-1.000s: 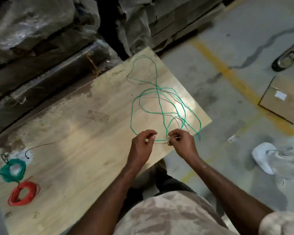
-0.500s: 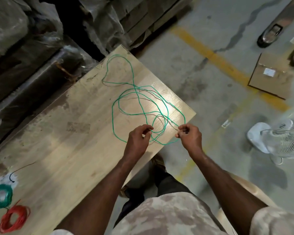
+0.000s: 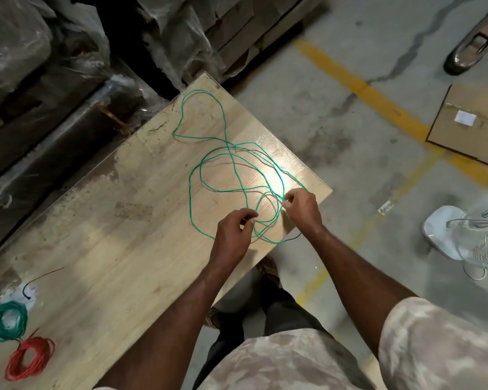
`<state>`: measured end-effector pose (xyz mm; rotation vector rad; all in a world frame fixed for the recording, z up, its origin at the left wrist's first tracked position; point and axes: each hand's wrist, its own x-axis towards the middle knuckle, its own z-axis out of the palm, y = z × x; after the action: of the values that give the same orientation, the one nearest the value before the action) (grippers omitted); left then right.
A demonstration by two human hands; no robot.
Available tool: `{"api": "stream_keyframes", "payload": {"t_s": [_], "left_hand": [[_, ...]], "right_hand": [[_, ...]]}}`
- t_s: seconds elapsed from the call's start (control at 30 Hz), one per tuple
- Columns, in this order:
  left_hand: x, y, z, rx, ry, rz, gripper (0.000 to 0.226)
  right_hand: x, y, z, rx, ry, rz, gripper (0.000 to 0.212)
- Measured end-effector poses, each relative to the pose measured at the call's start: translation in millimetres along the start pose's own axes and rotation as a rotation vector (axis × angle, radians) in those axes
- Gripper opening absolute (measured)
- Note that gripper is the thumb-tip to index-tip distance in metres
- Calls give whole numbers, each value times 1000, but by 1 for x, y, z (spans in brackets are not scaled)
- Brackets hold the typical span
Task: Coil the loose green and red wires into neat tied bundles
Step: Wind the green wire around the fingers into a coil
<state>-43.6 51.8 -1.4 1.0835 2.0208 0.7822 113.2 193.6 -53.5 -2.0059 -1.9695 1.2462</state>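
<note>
Both hands pinching loose green wire near board's corner edge.

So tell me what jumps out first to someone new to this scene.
The loose green wire sprawls in tangled loops over the far right end of the wooden board, where the left hand and right hand pinch its near strands. At the board's near left corner lie a green bundle and a red bundle, already coiled.
</note>
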Motion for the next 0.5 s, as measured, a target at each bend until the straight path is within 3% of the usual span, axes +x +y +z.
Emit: {"api": "stream_keyframes", "payload": {"t_s": [0.13,0.37,0.5], "left_hand": [[-4,-1,4,-20,0,-26,17],[-12,3,3,-62,21,-52,18],[-12,10,-2,-82,45,-57,18]], "right_hand": [[-3,0,0,35,36,45,11],[-36,-2,-32,292,154,-7,12],[-57,-5,-46,302,190,-62,16]]}}
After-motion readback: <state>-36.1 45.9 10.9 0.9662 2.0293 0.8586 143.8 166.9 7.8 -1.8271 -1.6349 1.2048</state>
